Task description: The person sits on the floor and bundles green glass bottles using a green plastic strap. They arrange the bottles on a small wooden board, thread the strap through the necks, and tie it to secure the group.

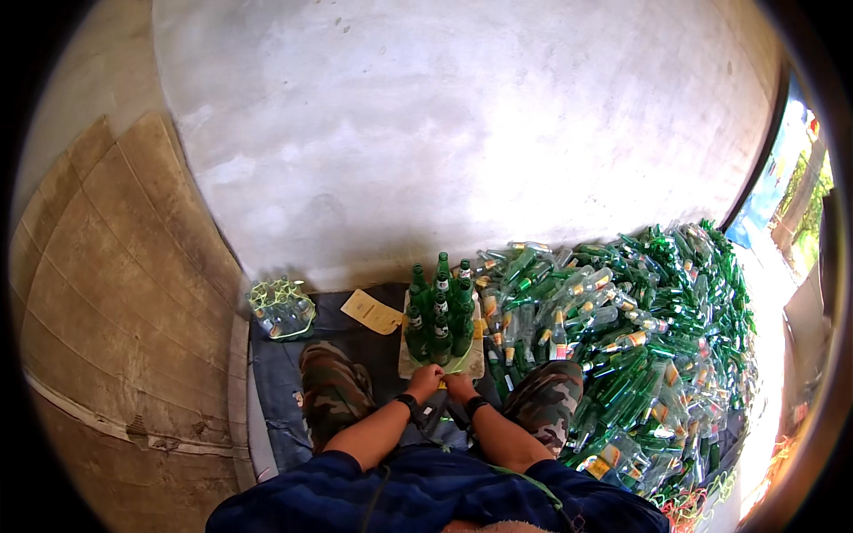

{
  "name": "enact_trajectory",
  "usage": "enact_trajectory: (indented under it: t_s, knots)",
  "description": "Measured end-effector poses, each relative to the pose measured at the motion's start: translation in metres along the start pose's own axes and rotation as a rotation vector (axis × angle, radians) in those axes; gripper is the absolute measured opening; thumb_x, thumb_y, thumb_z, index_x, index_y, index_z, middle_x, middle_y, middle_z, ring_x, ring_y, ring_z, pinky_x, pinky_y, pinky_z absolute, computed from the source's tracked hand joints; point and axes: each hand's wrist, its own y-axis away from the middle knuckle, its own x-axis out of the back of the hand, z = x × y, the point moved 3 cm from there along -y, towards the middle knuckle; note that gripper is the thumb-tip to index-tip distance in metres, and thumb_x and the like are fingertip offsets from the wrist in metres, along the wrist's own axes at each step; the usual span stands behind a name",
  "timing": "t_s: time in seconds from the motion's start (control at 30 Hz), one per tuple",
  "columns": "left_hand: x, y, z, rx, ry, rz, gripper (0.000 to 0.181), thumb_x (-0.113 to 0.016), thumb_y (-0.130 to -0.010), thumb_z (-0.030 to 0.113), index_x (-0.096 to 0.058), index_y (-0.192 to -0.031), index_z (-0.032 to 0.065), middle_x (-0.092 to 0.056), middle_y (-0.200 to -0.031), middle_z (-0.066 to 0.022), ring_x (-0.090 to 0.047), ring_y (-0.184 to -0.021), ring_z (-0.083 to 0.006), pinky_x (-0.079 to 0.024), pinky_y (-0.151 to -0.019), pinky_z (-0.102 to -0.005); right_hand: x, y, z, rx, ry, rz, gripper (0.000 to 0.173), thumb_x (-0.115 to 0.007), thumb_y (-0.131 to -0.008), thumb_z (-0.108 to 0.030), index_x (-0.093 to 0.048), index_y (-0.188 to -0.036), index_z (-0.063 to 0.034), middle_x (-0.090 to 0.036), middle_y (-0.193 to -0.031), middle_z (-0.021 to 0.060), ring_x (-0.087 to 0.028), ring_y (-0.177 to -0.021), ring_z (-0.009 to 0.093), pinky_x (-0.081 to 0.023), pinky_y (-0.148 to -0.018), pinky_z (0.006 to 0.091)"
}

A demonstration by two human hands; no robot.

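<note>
Several green glass bottles (440, 313) stand upright in a close group on a pale board (473, 370) before me. Pale green twine (458, 364) runs round the base of the group towards my hands. My left hand (426, 382) and my right hand (459, 386) meet at the board's near edge, fingertips pinched close together on the twine. The exact grip and the twine's ends are hidden by the fingers.
A large heap of green and clear glass bottles (620, 333) lies to the right against the wall. A bundle of clear bottles tied with twine (282, 310) stands at the left on a dark sheet (333, 313). A yellowish card (371, 312) bearing writing lies between. Coloured twine (693, 503) lies at lower right.
</note>
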Motion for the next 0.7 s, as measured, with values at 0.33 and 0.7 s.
enact_trajectory:
  t_s: [0.33, 0.7]
  knots:
    - [0.010, 0.008, 0.019, -0.145, -0.175, -0.058, 0.013, -0.061, -0.089, 0.013, -0.063, -0.099, 0.0048, -0.069, -0.089, -0.0230, -0.066, -0.087, -0.0445, -0.051, -0.074, -0.0509, 0.004, 0.001, -0.010, -0.027, 0.016, -0.084, 0.020, -0.060, -0.096, -0.026, -0.073, -0.102, -0.0125, -0.071, -0.080, 0.0083, -0.072, -0.068, 0.025, -0.056, -0.059, 0.0379]
    - [0.007, 0.002, 0.022, -0.144, -0.214, -0.009, 0.019, -0.062, -0.092, 0.013, -0.069, -0.107, 0.0027, -0.072, -0.099, -0.0224, -0.068, -0.094, -0.0412, -0.055, -0.081, -0.0490, 0.001, -0.004, 0.003, -0.307, -0.530, 0.228, 0.037, -0.077, -0.084, -0.033, -0.072, -0.091, 0.0033, -0.070, -0.075, 0.0161, -0.070, -0.070, 0.027, -0.051, -0.062, 0.0405]
